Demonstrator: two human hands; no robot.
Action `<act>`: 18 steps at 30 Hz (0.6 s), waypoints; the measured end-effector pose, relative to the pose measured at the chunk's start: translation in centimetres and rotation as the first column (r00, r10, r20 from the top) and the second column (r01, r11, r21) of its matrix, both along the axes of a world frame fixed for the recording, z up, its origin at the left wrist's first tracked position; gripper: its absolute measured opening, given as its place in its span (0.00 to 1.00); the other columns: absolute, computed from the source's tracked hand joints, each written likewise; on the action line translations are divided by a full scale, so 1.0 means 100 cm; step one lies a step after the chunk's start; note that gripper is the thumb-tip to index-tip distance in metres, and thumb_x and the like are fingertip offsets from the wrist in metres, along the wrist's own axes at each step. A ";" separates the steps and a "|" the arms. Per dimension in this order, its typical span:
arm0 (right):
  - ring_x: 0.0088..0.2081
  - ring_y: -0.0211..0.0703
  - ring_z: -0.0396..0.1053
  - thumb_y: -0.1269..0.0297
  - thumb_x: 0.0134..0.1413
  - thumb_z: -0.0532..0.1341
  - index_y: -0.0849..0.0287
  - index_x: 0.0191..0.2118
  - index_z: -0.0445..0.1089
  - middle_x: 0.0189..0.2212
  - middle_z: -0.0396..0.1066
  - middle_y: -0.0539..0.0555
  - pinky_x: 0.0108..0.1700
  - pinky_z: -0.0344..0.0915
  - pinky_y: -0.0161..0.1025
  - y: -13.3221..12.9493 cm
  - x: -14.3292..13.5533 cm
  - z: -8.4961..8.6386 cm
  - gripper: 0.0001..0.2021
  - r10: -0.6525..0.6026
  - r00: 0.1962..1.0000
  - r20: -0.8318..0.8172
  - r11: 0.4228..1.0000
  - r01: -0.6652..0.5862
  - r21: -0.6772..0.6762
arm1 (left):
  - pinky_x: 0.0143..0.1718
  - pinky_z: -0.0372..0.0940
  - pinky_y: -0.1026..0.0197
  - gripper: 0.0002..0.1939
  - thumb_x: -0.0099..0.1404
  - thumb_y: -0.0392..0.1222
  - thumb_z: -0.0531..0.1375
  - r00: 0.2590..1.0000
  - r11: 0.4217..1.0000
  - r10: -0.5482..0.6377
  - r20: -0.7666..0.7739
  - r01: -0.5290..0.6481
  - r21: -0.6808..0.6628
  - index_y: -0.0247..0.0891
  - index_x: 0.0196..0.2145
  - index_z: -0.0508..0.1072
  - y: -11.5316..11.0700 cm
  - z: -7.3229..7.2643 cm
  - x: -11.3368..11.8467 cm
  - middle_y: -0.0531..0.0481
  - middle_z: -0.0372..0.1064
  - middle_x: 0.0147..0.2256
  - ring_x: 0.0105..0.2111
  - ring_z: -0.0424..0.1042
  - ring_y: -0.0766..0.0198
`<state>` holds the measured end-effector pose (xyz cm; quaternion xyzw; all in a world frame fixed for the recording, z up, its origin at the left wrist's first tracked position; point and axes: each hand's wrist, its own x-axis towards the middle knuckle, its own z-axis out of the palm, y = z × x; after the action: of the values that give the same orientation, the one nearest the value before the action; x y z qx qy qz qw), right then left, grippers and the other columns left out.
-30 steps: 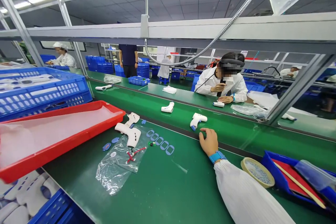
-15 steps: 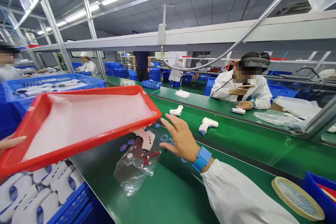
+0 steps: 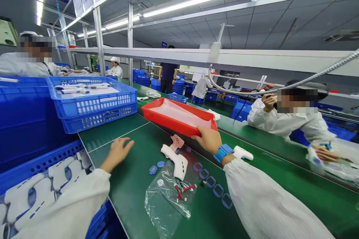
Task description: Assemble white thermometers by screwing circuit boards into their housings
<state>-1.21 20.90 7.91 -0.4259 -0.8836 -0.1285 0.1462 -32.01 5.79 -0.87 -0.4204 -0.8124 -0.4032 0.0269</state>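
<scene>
My right hand, with a blue wristband, grips the near right corner of a red tray lined with a white sheet. The tray is over the green belt. My left hand hangs over the green table with fingers apart and nothing in it. Between the hands lie a white gun-shaped housing, a pinkish part, small blue pieces, red-handled pliers and a clear plastic bag. Several blue ring-shaped parts lie in a row beside my right forearm.
Below left, a blue crate holds several white housings. Stacked blue baskets stand at the table's far left. Another white housing lies on the belt. A co-worker sits across it; a metal hose hangs overhead.
The red tray has moved from the left, above the crate, to over the belt. My left hand has let go of it, and my right hand has closed on its corner. The view has turned left.
</scene>
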 end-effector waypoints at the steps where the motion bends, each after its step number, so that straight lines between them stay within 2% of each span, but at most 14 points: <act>1: 0.36 0.43 0.69 0.56 0.55 0.57 0.60 0.38 0.67 0.34 0.71 0.55 0.35 0.62 0.38 0.011 -0.015 -0.001 0.12 -0.024 1.000 0.011 1.000 0.024 -0.012 | 0.50 0.59 0.49 0.16 0.56 0.49 0.57 0.999 0.999 -0.035 -0.024 0.035 -0.027 0.33 0.35 0.74 0.004 -0.014 0.004 0.40 0.70 0.39 0.46 0.66 0.50; 3: 0.38 0.42 0.69 0.58 0.57 0.56 0.62 0.42 0.66 0.38 0.69 0.55 0.39 0.66 0.42 0.035 -0.047 -0.007 0.13 -0.054 0.998 0.035 0.998 0.056 -0.039 | 0.53 0.55 0.49 0.15 0.55 0.47 0.58 0.990 0.991 -0.118 -0.076 0.113 -0.067 0.37 0.38 0.73 0.009 -0.034 0.009 0.42 0.68 0.43 0.49 0.64 0.50; 5: 0.40 0.41 0.68 0.59 0.58 0.56 0.62 0.46 0.65 0.43 0.67 0.55 0.41 0.67 0.45 0.059 -0.078 -0.015 0.14 -0.069 0.996 0.054 0.996 0.072 -0.058 | 0.54 0.52 0.49 0.16 0.57 0.46 0.56 0.979 0.982 -0.171 -0.115 0.161 -0.094 0.40 0.41 0.72 0.012 -0.046 0.010 0.43 0.67 0.45 0.50 0.62 0.51; 10: 0.43 0.44 0.68 0.61 0.58 0.56 0.61 0.49 0.63 0.46 0.66 0.56 0.43 0.67 0.47 0.105 -0.145 -0.042 0.15 -0.085 0.996 0.031 0.996 0.086 -0.031 | 0.54 0.52 0.48 0.16 0.60 0.43 0.53 0.968 0.978 -0.183 -0.169 0.162 -0.133 0.38 0.44 0.70 0.017 -0.051 -0.003 0.41 0.65 0.47 0.51 0.60 0.51; 14: 0.45 0.45 0.66 0.61 0.57 0.56 0.61 0.50 0.63 0.48 0.64 0.57 0.45 0.66 0.49 0.116 -0.177 -0.070 0.16 -0.092 0.995 -0.030 0.995 0.092 0.029 | 0.54 0.52 0.47 0.15 0.60 0.41 0.53 0.965 0.976 -0.189 -0.183 0.163 -0.147 0.40 0.44 0.70 0.021 -0.054 -0.008 0.43 0.64 0.47 0.51 0.60 0.52; 18: 0.48 0.47 0.65 0.61 0.57 0.57 0.60 0.51 0.62 0.50 0.63 0.57 0.47 0.64 0.51 0.104 -0.185 -0.090 0.17 -0.096 0.992 -0.083 0.994 0.100 0.050 | 0.55 0.51 0.44 0.15 0.60 0.40 0.54 0.967 0.976 -0.190 -0.167 0.168 -0.138 0.38 0.45 0.69 0.020 -0.055 -0.007 0.41 0.64 0.48 0.51 0.60 0.50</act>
<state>-19.75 31.34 -1.11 -0.4695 -0.8511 -0.1421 0.1869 -32.68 7.77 -6.37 -0.5275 -0.7885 -0.3139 0.0374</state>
